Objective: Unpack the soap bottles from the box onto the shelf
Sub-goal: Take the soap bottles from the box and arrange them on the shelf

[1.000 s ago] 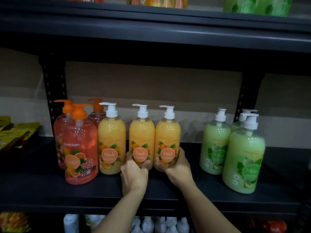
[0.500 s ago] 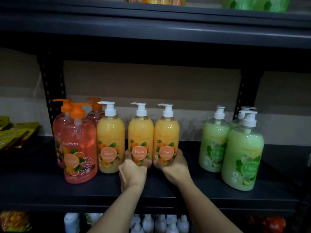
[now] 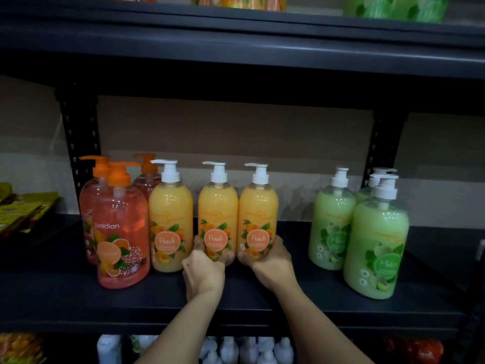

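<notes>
Grip sits low on 2 bottles, 1 per hand. Left hand (image 3: 203, 271) wraps its fingers round the base of the middle peach bottle (image 3: 217, 206); right hand (image 3: 270, 261) does the same on the right peach bottle (image 3: 258, 206). Both bottles stand upright on the shelf (image 3: 262, 303), close together and in line with a 3rd peach bottle (image 3: 170, 214). The low hold probably serves to slide them square into the row, labels forward, grouped by scent. Round labels read "Peach"; the finer print is illegible. The orange bottle (image 3: 122, 232) at left reads "Guardian". The green bottles (image 3: 375, 245), well apart at right, seem to read "Melon". Box not in view.
</notes>
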Motion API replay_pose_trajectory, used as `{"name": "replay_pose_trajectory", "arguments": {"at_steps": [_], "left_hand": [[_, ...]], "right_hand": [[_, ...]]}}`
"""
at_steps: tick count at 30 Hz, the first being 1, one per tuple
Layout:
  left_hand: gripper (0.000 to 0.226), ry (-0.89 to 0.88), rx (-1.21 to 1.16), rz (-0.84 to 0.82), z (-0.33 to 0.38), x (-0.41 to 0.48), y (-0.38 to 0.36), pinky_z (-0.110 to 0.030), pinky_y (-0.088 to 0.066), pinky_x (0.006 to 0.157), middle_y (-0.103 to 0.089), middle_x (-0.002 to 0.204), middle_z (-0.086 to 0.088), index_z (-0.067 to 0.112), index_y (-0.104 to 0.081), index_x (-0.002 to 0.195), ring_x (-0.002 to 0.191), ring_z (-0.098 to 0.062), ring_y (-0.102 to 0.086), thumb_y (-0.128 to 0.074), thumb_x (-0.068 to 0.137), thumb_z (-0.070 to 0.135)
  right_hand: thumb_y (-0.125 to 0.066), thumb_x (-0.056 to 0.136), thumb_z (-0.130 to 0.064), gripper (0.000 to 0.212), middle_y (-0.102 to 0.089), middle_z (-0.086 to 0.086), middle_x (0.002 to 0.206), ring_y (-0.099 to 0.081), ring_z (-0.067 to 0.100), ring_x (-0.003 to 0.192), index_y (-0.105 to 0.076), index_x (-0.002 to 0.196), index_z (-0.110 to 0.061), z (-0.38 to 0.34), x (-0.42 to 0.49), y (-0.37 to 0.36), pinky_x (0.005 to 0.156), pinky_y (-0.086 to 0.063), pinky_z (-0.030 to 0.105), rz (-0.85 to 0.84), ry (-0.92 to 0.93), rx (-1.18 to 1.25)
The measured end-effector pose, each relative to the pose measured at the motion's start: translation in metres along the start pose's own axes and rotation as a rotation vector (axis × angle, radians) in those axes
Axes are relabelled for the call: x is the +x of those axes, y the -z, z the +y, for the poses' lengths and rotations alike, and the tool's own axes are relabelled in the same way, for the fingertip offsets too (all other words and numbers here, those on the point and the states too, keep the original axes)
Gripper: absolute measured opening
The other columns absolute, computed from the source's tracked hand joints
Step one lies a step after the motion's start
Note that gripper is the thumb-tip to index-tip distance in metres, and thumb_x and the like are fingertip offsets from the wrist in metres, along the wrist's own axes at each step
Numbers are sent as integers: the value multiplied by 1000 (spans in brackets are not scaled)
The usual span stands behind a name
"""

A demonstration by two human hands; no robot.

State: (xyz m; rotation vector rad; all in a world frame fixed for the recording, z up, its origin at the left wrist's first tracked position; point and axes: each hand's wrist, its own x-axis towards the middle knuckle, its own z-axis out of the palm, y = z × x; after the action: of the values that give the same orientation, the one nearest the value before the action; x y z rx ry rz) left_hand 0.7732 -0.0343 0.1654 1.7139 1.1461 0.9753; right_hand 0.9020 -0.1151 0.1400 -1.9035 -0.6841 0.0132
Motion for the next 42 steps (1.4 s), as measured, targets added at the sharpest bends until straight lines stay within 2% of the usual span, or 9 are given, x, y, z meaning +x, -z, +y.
{"name": "replay_pose_trajectory", "arguments": {"at_steps": [11,20,27,31,33,35,38,40,42], "left_hand": [[87,13,11,-1,3,0,1,-38,-51,74,-63,122,-12,24,-45,144,107,-35,-61,-86,68,38],[77,-5,114,53,7,-4,3,-37,-53,65,-67,106,-13,21,-50,135,94,-36,-65,-85,69,40],[35,68,141,69,10,-20,20,-33,-52,64,-70,91,-12,16,-72,89,87,-35,-66,-87,66,37],[12,-240,172,157,14,-27,57,-33,-54,69,-68,81,6,22,-67,83,74,-18,-61,-78,78,25],[21,-490,184,298,30,-18,85,-30,-49,71,-63,93,0,14,-66,101,82,-19,-58,-73,83,20],[39,-581,214,362,58,-5,110,-26,-41,78,-56,111,-8,5,-58,118,98,-23,-56,-71,84,22],[61,-420,468,282,94,18,126,-36,-45,78,-56,116,-14,3,-56,115,103,-33,-58,-63,85,55],[78,-332,670,195,103,28,127,-36,-48,75,-62,113,-16,4,-60,113,101,-35,-61,-53,80,74],[90,-309,794,126,105,34,124,-34,-49,81,-59,122,-15,5,-50,128,109,-33,-60,-52,77,78]], "right_hand": [[-82,51,-59,83,-65,-9,111,-65,10,98,-51,120,-27,-3,-3,2,86,-57,34,9,-13,11],[-83,51,-58,82,-64,-10,108,-65,11,99,-50,119,-26,-5,-3,2,84,-57,33,6,-20,3],[-80,47,-69,81,-65,-12,105,-65,9,97,-56,114,-31,-6,-3,3,81,-58,33,-22,0,-73],[-74,45,-84,95,-65,-6,111,-63,16,107,-55,118,-26,-2,-3,12,88,-56,36,-83,-23,-141],[-67,47,-81,101,-62,4,126,-56,23,121,-55,125,-18,-4,-11,28,101,-49,37,-197,-30,-318],[-56,64,-81,105,-46,11,148,-39,25,139,-47,142,-13,-7,-25,50,115,-34,36,-301,-31,-557],[-34,90,-75,91,-21,7,163,-16,22,151,-28,155,-12,-7,-41,68,123,-12,41,-339,9,-792],[-28,93,-73,87,-15,4,165,-10,20,152,-22,157,-14,-10,-45,71,123,-8,41,-367,27,-824],[-28,93,-72,86,-14,3,166,-9,19,153,-21,158,-15,-13,-45,71,123,-9,41,-381,35,-842]]}}
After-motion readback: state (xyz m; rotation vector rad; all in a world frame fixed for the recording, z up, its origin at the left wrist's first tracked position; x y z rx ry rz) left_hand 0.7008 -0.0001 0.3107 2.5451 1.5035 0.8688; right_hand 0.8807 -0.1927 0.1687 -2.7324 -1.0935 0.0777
